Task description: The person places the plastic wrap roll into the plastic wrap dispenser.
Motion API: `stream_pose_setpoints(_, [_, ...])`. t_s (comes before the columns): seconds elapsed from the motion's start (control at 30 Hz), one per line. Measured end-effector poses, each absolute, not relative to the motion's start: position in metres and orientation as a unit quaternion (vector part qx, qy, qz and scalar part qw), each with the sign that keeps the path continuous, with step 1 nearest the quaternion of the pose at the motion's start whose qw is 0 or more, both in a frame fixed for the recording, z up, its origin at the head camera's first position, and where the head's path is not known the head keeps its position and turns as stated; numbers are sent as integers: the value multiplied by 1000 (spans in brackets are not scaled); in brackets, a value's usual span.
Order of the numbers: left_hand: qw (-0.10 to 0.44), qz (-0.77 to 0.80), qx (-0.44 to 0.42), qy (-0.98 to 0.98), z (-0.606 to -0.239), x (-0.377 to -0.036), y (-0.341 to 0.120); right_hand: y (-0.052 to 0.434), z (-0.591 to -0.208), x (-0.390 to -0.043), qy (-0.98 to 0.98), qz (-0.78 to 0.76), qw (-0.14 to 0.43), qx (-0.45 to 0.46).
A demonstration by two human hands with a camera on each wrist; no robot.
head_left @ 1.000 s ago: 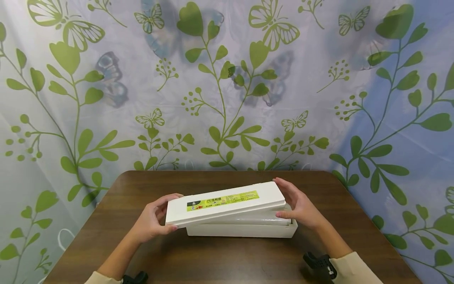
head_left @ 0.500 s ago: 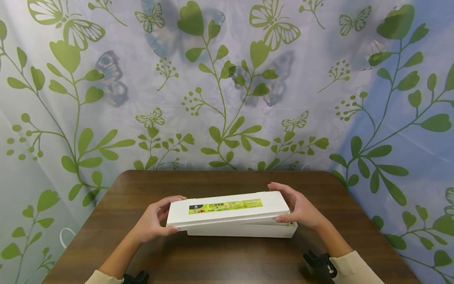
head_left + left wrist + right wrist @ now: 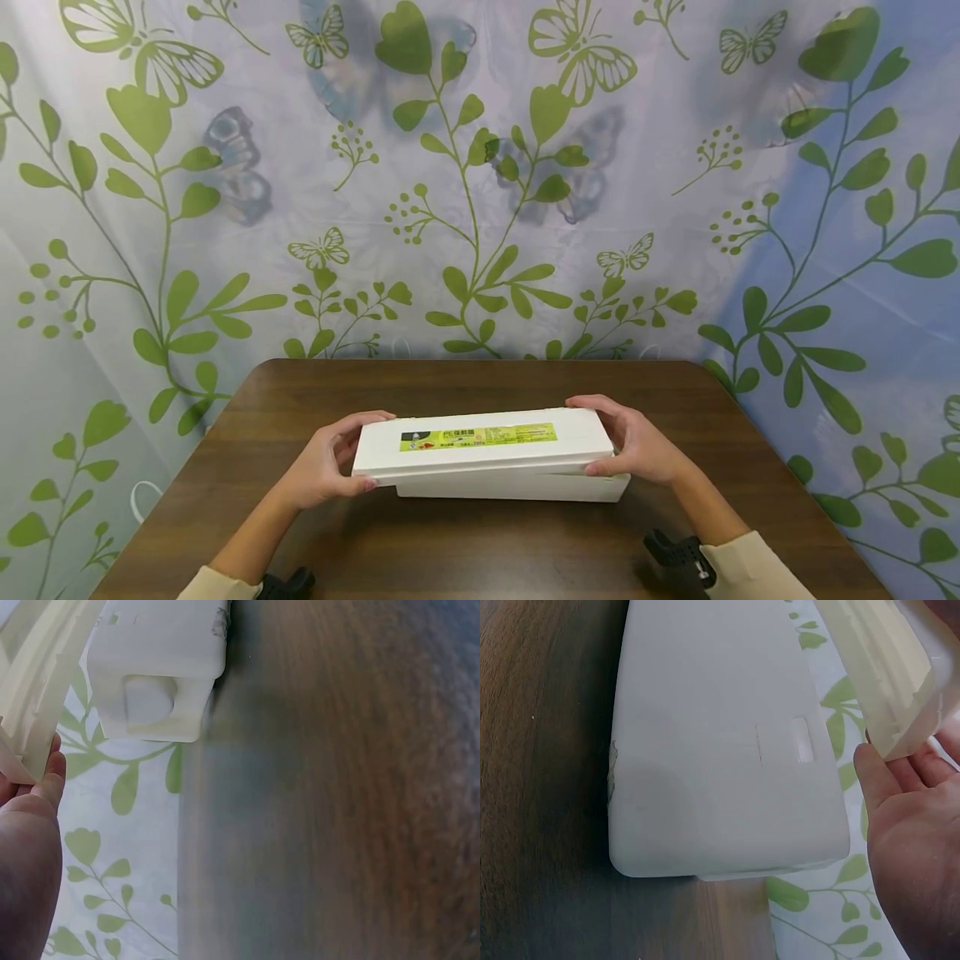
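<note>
Both hands grasp the white lid [image 3: 480, 446] by its ends, the left hand [image 3: 324, 467] at one end, the right hand [image 3: 637, 446] at the other. Between them, the lid rests on the box [image 3: 517, 486] on the table [image 3: 465, 542].

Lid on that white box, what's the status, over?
Left hand and right hand grip lid ends. Lid nearly flat on box. Nothing in the way.
</note>
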State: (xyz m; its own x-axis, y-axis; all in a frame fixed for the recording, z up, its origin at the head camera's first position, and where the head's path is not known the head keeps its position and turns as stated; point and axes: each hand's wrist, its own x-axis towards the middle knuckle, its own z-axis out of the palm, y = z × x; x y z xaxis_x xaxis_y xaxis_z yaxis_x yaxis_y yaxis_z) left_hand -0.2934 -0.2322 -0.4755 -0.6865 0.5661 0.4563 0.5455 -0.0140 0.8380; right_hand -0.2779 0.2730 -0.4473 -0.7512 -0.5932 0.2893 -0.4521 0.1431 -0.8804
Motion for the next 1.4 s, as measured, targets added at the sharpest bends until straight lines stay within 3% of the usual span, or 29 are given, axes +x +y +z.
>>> stream_pose_setpoints(0.53, [2,535,409,739,-465,-302,-227,280,-449,-276,755,-561,62,-334])
stream_pose_setpoints(0.93, [-8,514,407,755,-461,-314,-220,288,-453,-274,785,-532,10,-317])
stream_pose_setpoints(1.4, [16,510,390,767,-465,-326,-209,300,-461,-278,788,-533,4,-308])
